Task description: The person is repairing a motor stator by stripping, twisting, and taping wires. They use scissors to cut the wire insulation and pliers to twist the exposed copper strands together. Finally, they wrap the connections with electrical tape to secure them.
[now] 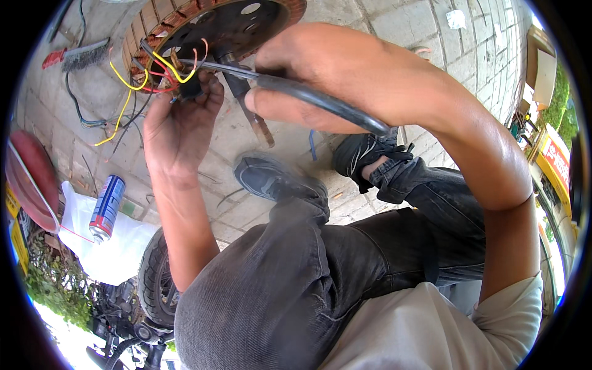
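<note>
Hands apart: right hand [290, 57] clamped on black-handled tool [320, 100]; left hand [184, 126] at coloured wires [166, 64], grip unclear. Copper-wound stator [137, 38] at 11 o'clock. Tool slipping in that tangle could nick insulation.

Spray can [106, 208]: on the white bag [123, 256]; blue-and-red label, print too small to read.
Red-and-yellow sign [555, 161]: well right of the bag; white lettering on red.

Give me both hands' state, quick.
Left hand: curled up close by the coloured wires; whether it grips anything cannot be told.
Right hand: closed, holding the black-handled tool.
</note>
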### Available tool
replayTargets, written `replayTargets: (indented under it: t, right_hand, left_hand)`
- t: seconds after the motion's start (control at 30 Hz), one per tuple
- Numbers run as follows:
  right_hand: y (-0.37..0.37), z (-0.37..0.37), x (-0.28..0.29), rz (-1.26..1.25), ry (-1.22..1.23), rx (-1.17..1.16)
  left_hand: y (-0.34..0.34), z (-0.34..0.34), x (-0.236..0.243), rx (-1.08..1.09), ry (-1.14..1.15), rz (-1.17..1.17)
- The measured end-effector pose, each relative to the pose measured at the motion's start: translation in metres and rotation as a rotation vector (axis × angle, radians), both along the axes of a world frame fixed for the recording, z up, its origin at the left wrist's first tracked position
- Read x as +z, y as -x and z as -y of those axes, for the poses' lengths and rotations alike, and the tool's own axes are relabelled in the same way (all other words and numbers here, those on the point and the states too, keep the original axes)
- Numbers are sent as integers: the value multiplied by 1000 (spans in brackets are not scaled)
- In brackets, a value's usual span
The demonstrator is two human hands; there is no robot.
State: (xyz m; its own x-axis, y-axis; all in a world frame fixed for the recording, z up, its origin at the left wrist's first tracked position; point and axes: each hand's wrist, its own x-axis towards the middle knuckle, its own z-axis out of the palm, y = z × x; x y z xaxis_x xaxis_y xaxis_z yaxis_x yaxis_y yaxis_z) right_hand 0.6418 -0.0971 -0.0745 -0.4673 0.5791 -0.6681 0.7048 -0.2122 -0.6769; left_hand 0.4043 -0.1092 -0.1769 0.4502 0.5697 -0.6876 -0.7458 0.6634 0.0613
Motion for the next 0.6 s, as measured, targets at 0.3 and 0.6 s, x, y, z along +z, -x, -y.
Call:
replayTargets:
  t: [0.3, 0.6]
  right_hand:
    - [-1, -1, -1, -4, -127, 20]
    - [-2, -10, -5, -62, 4, -58]
  left_hand:
    - [-11, 8, 11, 168, 52, 32]
    - [-14, 16, -6, 181, -92, -207]
